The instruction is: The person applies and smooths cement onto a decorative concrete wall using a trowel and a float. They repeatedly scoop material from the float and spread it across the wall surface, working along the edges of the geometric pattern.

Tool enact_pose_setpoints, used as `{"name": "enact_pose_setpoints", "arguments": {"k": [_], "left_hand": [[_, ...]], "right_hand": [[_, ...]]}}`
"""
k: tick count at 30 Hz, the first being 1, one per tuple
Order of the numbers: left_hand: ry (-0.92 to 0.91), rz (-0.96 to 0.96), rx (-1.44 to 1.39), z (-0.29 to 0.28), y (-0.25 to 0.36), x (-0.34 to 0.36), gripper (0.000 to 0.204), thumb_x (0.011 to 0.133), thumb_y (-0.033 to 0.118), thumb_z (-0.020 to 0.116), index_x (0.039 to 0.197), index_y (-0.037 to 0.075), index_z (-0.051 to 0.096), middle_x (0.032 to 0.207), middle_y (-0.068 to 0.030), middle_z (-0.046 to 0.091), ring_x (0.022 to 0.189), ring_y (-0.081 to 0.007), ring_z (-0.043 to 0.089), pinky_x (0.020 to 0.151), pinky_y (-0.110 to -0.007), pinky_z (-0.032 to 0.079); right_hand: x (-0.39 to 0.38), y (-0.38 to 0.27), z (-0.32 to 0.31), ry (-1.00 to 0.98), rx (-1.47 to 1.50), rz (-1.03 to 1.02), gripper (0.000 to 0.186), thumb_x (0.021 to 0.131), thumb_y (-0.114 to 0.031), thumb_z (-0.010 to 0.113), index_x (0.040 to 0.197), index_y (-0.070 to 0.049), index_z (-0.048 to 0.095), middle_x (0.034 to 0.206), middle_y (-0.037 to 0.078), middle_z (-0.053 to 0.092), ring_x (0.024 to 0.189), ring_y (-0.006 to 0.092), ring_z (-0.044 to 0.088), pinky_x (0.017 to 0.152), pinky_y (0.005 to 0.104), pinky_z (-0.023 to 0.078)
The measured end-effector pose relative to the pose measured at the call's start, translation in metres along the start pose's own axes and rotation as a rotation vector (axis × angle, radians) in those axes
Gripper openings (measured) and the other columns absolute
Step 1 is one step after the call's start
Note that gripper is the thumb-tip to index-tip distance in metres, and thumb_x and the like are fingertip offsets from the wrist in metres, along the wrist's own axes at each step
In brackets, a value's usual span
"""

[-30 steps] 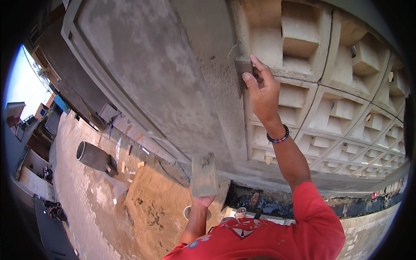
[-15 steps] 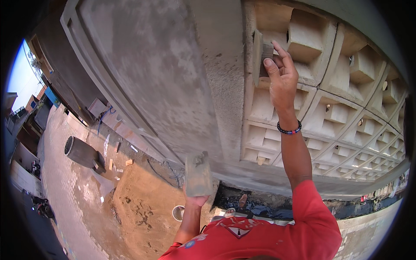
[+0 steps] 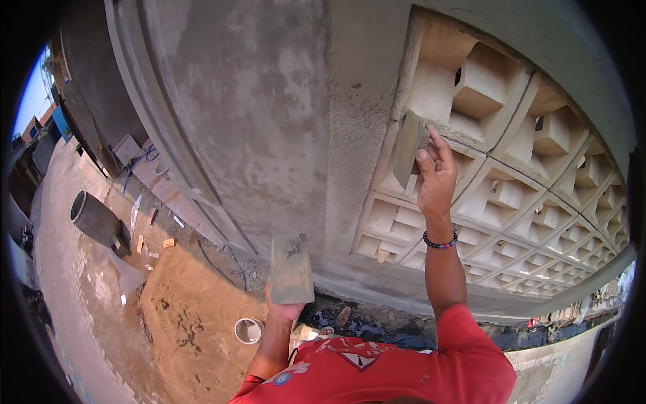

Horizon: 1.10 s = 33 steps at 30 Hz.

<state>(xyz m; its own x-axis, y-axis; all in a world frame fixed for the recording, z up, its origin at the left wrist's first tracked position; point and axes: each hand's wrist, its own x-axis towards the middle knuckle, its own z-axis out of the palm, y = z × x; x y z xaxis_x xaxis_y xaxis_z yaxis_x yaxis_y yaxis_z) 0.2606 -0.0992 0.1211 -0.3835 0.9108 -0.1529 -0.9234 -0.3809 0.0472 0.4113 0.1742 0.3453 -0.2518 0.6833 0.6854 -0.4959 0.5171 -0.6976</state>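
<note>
My right hand (image 3: 435, 172) grips a grey plastering trowel (image 3: 408, 149), its blade upright along the left edge of a pale breeze-block screen (image 3: 511, 165), beside a band of rough grey plaster (image 3: 356, 128) on the wall. My left hand (image 3: 284, 306) holds a flat rectangular board (image 3: 289, 273) low near the wall, with a small lump of grey mortar on its upper end. A dark bead bracelet circles my right wrist.
A sand pile (image 3: 182, 337) and a pale bucket (image 3: 248, 330) lie below me. A dark drum (image 3: 95, 219) and scattered wood scraps are at the left by a paved lane. A dark drainage trench (image 3: 383, 326) runs along the wall's foot.
My right hand and trowel moved right from the plaster band to the screen's edge, rose, then came down along it. My left hand and board appear further left as the view shifted.
</note>
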Motion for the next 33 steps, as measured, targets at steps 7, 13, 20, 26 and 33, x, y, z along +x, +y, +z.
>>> {"name": "enact_pose_setpoints", "arguments": {"k": [7, 13, 20, 26, 33], "left_hand": [[0.015, -0.008, -0.011, 0.007, -0.001, 0.003, 0.038, 0.089, 0.033, 0.048, 0.118, 0.009, 0.057, 0.113, -0.0112, 0.063, 0.099, -0.0301, 0.063, 0.080, -0.049, 0.051], [-0.048, 0.010, 0.026, -0.004, 0.003, 0.000, 0.035, 0.091, 0.028, 0.045, 0.114, 0.005, 0.058, 0.109, -0.0111, 0.064, 0.100, -0.0270, 0.062, 0.085, -0.041, 0.052], [-0.082, -0.022, -0.014, 0.001, 0.011, 0.004, 0.037, 0.090, 0.030, 0.045, 0.115, 0.006, 0.058, 0.111, -0.0115, 0.063, 0.100, -0.0289, 0.062, 0.084, -0.044, 0.052], [-0.072, -0.063, -0.048, 0.006, 0.009, 0.009, 0.038, 0.090, 0.031, 0.047, 0.118, 0.008, 0.056, 0.114, -0.0118, 0.063, 0.099, -0.0302, 0.062, 0.081, -0.049, 0.051], [-0.102, -0.025, 0.022, 0.011, 0.009, 0.006, 0.039, 0.090, 0.030, 0.048, 0.119, 0.006, 0.056, 0.114, -0.0117, 0.062, 0.103, -0.0281, 0.061, 0.086, -0.042, 0.051]], "right_hand": [[0.084, -0.042, 0.029, -0.042, 0.137, -0.151, 0.049, 0.092, -0.011, 0.059, 0.136, 0.001, 0.040, 0.100, 0.010, 0.063, 0.091, 0.0124, 0.060, 0.081, 0.0251, 0.052], [0.057, -0.020, 0.033, 0.008, -0.155, -0.122, 0.045, 0.091, -0.009, 0.059, 0.133, 0.000, 0.045, 0.097, 0.010, 0.064, 0.089, 0.0110, 0.059, 0.078, 0.0217, 0.049], [0.008, -0.007, 0.006, 0.018, 0.001, 0.074, 0.049, 0.088, -0.008, 0.062, 0.133, 0.004, 0.045, 0.091, 0.007, 0.060, 0.080, 0.0094, 0.055, 0.073, 0.0213, 0.047], [0.031, -0.025, 0.031, 0.171, -0.366, -0.317, 0.039, 0.079, -0.003, 0.068, 0.115, 0.004, 0.056, 0.090, 0.006, 0.057, 0.075, 0.0127, 0.054, 0.065, 0.0262, 0.048], [0.060, -0.020, 0.071, 0.239, -0.849, -0.580, 0.035, 0.070, -0.002, 0.070, 0.103, 0.000, 0.058, 0.088, 0.014, 0.055, 0.080, 0.0315, 0.056, 0.070, 0.0392, 0.048]]}}
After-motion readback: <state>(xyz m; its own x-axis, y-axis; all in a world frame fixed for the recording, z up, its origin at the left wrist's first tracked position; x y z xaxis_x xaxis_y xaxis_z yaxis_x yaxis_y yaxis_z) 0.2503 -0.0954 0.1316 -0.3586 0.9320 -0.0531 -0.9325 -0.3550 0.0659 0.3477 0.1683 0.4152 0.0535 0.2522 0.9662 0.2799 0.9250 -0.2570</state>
